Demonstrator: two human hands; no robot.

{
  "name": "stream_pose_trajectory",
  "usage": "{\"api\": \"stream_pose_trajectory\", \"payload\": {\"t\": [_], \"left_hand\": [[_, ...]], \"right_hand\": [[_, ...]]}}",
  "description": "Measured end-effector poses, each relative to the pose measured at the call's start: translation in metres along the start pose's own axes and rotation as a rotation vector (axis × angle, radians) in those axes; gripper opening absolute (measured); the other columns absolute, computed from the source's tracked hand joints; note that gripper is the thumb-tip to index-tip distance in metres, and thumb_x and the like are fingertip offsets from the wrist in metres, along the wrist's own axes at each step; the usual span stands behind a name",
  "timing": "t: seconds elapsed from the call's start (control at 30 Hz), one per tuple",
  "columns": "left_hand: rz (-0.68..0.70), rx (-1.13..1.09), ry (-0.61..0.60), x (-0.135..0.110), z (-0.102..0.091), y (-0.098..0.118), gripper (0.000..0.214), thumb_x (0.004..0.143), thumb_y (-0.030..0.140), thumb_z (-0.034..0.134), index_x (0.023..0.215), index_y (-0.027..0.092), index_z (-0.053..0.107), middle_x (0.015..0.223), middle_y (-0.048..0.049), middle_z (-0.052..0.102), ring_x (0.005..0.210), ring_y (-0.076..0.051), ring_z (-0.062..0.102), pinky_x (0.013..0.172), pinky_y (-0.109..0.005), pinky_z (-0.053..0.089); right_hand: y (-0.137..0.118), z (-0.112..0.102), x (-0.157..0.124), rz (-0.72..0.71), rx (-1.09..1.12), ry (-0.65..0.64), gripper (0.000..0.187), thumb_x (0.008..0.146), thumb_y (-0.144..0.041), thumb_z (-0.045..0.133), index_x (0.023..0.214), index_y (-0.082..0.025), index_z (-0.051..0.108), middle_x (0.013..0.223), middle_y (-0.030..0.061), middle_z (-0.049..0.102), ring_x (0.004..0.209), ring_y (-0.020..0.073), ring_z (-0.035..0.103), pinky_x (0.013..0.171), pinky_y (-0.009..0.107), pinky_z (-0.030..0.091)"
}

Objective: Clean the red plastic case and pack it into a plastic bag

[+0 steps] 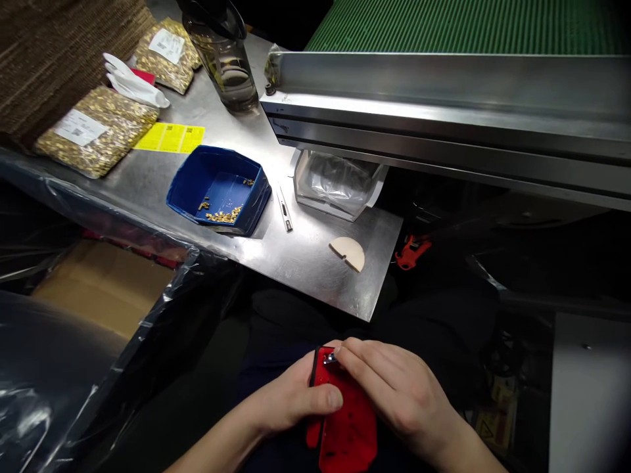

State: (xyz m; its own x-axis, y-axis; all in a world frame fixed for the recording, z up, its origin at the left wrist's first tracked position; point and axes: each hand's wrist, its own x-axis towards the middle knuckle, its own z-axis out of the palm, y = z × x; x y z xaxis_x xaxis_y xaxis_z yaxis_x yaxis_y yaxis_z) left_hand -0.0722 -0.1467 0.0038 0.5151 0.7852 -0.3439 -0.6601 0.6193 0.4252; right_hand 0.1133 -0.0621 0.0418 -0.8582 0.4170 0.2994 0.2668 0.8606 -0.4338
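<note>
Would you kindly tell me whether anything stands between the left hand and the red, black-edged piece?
Nothing visible: the left hand holds the red, black-edged piece directly, thumb on its face. A small shiny metal part sits higher up, by the right hand.

We're on one head-worn view, looking forward and steeply down: the wearer's fingers (363, 376) near, low in frame, the surface (315, 263) beyond, green ribbed belt (468, 26) top right.
</note>
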Motion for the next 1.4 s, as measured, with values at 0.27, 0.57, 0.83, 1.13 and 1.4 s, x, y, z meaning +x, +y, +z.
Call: {"api": "stream_pose_trajectory", "payload": {"t": [0.27, 0.57, 0.83, 1.13, 1.4], "left_hand": [[0.033, 0.041, 0.109, -0.005, -0.005, -0.008, 0.085, 0.077, 0.060, 0.086, 0.142, 0.021, 0.048, 0.135, -0.0144, 0.059, 0.115, -0.028, 0.060, 0.099, -0.040, 0.045], [0.060, 0.069, 0.121, -0.004, -0.001, -0.011, 0.089, 0.073, 0.053, 0.093, 0.144, 0.032, 0.043, 0.143, -0.0111, 0.050, 0.124, -0.032, 0.058, 0.106, -0.048, 0.045], [0.027, 0.085, 0.113, -0.003, 0.002, -0.009, 0.091, 0.070, 0.052, 0.095, 0.143, 0.034, 0.044, 0.138, -0.0085, 0.052, 0.122, -0.030, 0.058, 0.103, -0.041, 0.046], [0.033, 0.057, 0.158, -0.004, -0.008, -0.014, 0.095, 0.072, 0.058, 0.091, 0.148, 0.028, 0.043, 0.140, -0.0139, 0.058, 0.122, -0.032, 0.060, 0.103, -0.044, 0.046], [0.018, -0.017, 0.136, -0.005, -0.016, -0.013, 0.092, 0.075, 0.056, 0.088, 0.149, 0.021, 0.047, 0.150, -0.0214, 0.055, 0.133, -0.041, 0.056, 0.109, -0.053, 0.044]], "right_hand": [[0.003, -0.016, -0.008, 0.507, 0.232, 0.198, 0.028, 0.097, -0.010, 0.059, 0.121, -0.022, 0.067, 0.104, 0.0051, 0.078, 0.087, 0.0149, 0.076, 0.078, 0.021, 0.063], [-0.035, 0.002, -0.005, 0.920, 0.639, -0.104, 0.019, 0.091, -0.029, 0.069, 0.108, -0.031, 0.077, 0.086, -0.0022, 0.078, 0.068, 0.0152, 0.073, 0.059, 0.021, 0.061], [-0.033, 0.003, -0.004, 0.883, 0.684, -0.103, 0.016, 0.096, -0.027, 0.063, 0.105, -0.032, 0.076, 0.092, -0.0035, 0.077, 0.077, 0.0133, 0.072, 0.068, 0.021, 0.057], [0.006, -0.016, -0.033, 1.243, 0.603, 0.233, 0.031, 0.093, -0.050, 0.070, 0.111, -0.025, 0.072, 0.080, -0.0001, 0.073, 0.071, 0.0128, 0.072, 0.066, 0.017, 0.059], [0.064, 0.035, -0.032, 1.088, 0.368, 0.247, 0.029, 0.099, -0.046, 0.059, 0.120, -0.025, 0.059, 0.104, 0.0048, 0.072, 0.086, 0.0168, 0.072, 0.078, 0.028, 0.060]]}}
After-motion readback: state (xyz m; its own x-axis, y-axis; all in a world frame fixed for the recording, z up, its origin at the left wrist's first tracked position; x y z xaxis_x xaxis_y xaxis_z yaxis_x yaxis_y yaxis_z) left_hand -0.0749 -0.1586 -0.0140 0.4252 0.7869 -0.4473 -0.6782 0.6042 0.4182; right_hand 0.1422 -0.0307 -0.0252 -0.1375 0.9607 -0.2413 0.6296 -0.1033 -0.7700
